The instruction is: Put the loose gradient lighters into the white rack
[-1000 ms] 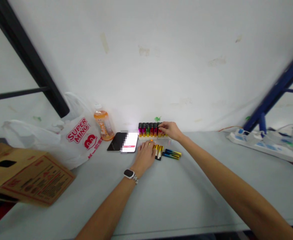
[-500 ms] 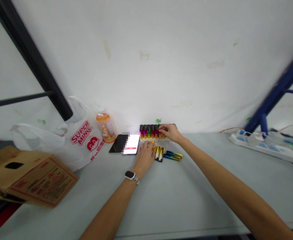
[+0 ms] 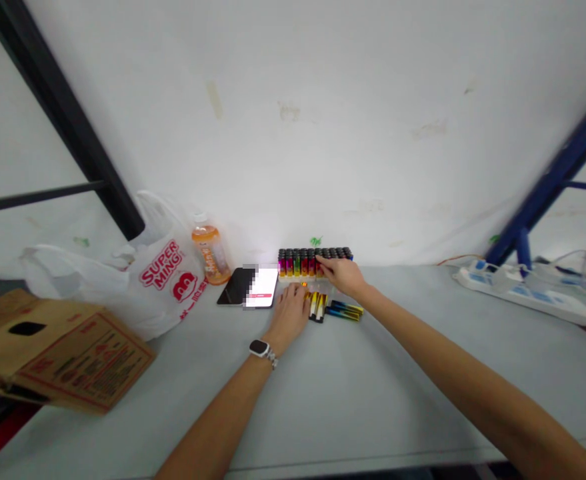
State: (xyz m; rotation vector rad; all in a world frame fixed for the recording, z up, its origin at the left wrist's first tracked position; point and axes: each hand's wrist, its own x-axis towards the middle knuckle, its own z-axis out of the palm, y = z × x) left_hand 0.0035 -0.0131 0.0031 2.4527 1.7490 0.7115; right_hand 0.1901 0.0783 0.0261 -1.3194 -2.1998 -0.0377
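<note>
Slim lighters with black tops and pink, green, red and orange bodies stand upright in rows in a pale tray against the wall. My right hand is at the front row, its thumb and index finger pinched on a lighter that the fingers mostly hide. Palm down on the table, my left hand has its fingers stretched out beside some loose gold and white lighters. To the right of those lie several blue and yellow lighters.
A tablet with a partly lit screen lies left of the tray. Farther left are an orange drink bottle, a white plastic bag and a cardboard box. A white power strip with cables is at the right.
My right hand has come down slightly at the front of the rows, uncovering more black tops behind it. My left hand stays in place.
</note>
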